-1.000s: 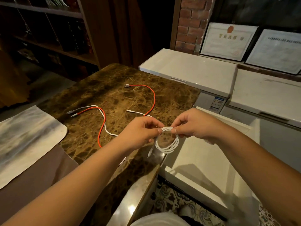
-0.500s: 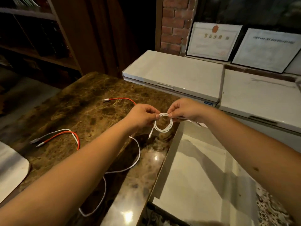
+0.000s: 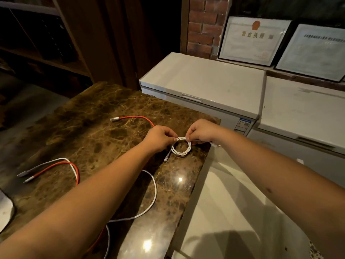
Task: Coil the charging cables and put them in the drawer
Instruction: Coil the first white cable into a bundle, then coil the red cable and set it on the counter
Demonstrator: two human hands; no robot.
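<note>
**Small white coil pinched between both hands at the counter's edge**

Left hand [image 3: 160,136] closed in a pinch on the left top of the coiled white cable [image 3: 181,148], thumb and forefinger gripping the loops. Right hand [image 3: 200,132] pinching the same coil at its right top, fingertips clamped on the strands. Coil hanging as a neat round ring just below and between the two hands, over the brown marble countertop [image 3: 89,128], close to that surface's right edge. One short tail with a plug dangling from the lower left of the ring, beneath the left hand.

Open white drawer [image 3: 224,212] below and to the right of the right hand, under the right forearm, interior pale and shadowed by the arm.

Red cable [image 3: 134,117] loose on the countertop, running from just beyond the left hand away to the left, plug end farthest from the hand; another stretch of red curving well to the left of the left forearm. Loose white cable [image 3: 152,193] lying uncoiled beneath the left forearm, looping toward the near edge, with a further length beside the red one far left.

White chest freezers [image 3: 205,85] beyond both hands, framed certificates [image 3: 253,40] propped above them against the brick wall
</note>
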